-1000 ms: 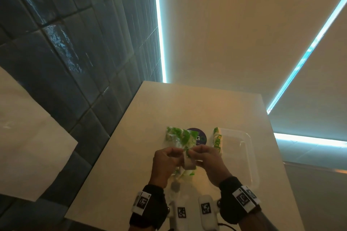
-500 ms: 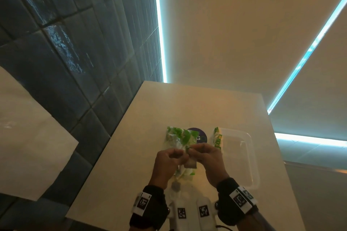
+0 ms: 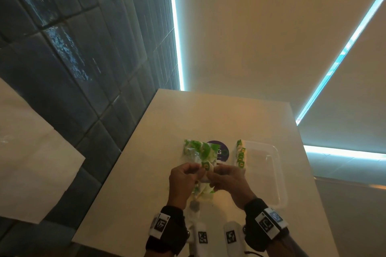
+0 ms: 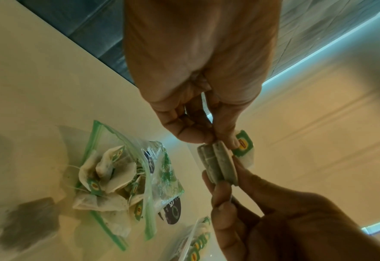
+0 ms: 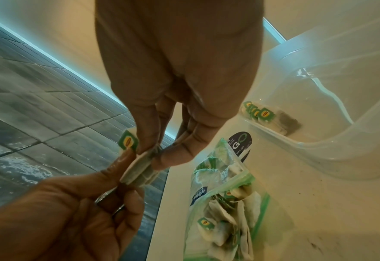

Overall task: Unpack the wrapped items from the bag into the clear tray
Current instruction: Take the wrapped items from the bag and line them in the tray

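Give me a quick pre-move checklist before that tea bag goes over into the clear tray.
1. Tea bag held: ok, the left hand and the right hand both pinch it above the table.
2. Tag attached: ok, the green tag sits by the left thumb.
3. Free space in the clear tray: ok, a row of tea bags stands at its left end only.
4. Path to tray: ok, nothing lies between.
5. Zip bag open: ok, more tea bags show in its mouth.
6. String free of the zip bag: cannot tell.
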`<state>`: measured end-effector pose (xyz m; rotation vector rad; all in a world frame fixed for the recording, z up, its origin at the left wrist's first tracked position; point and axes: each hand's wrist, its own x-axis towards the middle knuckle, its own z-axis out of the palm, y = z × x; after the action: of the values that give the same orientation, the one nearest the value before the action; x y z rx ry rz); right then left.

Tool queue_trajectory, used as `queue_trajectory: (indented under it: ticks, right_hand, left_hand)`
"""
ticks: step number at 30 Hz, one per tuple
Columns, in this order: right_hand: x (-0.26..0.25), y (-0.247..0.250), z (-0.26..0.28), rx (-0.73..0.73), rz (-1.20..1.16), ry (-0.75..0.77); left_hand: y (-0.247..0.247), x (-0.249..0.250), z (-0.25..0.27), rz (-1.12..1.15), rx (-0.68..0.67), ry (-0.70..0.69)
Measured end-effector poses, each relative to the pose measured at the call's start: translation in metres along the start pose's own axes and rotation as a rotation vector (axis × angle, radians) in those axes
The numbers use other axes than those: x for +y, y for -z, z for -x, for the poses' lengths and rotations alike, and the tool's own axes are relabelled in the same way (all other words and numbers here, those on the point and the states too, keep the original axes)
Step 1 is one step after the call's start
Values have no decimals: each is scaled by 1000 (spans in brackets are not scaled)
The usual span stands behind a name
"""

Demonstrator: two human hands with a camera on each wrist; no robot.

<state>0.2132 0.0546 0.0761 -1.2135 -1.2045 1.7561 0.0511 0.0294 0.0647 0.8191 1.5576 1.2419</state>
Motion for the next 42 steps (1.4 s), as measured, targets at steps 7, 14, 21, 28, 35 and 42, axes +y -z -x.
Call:
queue_trajectory:
  ticks: [7, 14, 21, 28, 35, 42]
  right_hand:
    - [-2, 43, -3, 261, -80, -19]
    - [51, 113, -27, 582, 12, -246]
    - [86, 105, -56, 614, 176, -335]
    - [97, 103, -72, 622, 270, -307]
    - [97, 95, -71, 723, 253, -219]
    - [99, 99, -78, 720, 442, -249]
  left_hand:
    - [15, -17, -4, -224, 0, -17]
    - [40, -72, 6, -638, 39, 246]
    - [30, -100, 11, -800, 35, 419]
    - [22, -109, 9, -916, 7, 338]
    - [19, -114, 5, -946, 22, 279]
    - [20, -115, 6, -945, 10, 265]
